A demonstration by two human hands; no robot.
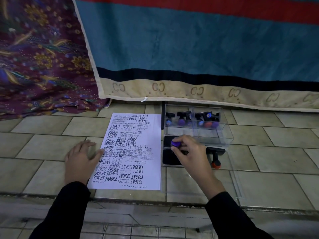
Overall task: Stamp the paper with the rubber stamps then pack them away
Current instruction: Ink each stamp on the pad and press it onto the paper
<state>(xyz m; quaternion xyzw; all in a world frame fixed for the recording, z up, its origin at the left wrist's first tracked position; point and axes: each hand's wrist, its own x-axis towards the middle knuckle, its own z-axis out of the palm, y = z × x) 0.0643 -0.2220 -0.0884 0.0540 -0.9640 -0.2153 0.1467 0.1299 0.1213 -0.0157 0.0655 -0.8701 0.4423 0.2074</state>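
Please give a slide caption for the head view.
Right hand holds a purple-knobbed stamp over the ink pad; left hand touches the stamped paper.

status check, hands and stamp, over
Left hand flat, touching paper edge. Right hand grips purple-handled stamp at ink pad. Orange-handled stamp lies loose right of pad.

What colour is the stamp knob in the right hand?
Purple; the knob shows best in the head view.
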